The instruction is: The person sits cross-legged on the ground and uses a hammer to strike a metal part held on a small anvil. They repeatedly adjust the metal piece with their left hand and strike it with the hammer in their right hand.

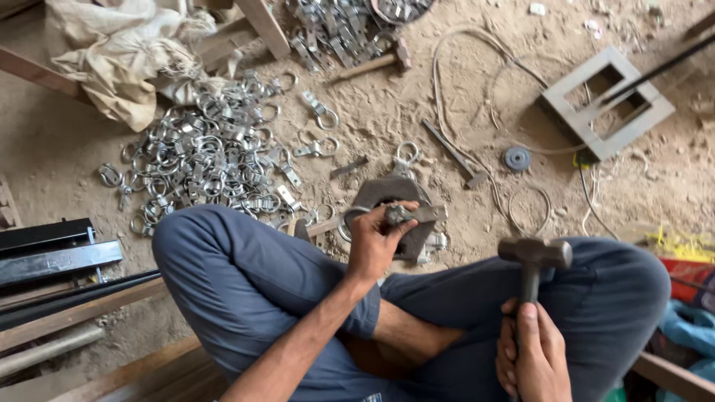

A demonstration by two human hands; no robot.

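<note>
I sit cross-legged on a sandy floor. My left hand [377, 237] grips a short dark metal punch [396, 214] and holds it on a flat metal strap with a ring [426, 214] that lies over a round dark iron block [387, 190]. My right hand [530, 350] is wrapped around the handle of a hammer [534, 254], whose head is raised above my right knee, apart from the block. A finished ring clamp [406, 155] lies just beyond the block.
A heap of several shiny ring clamps [208, 152] lies at the left, more [339, 30] at the top near a second hammer [376, 63]. A sack [119, 52], a square metal frame [607, 100], wires, steel bars [52, 253] and wooden planks surround me.
</note>
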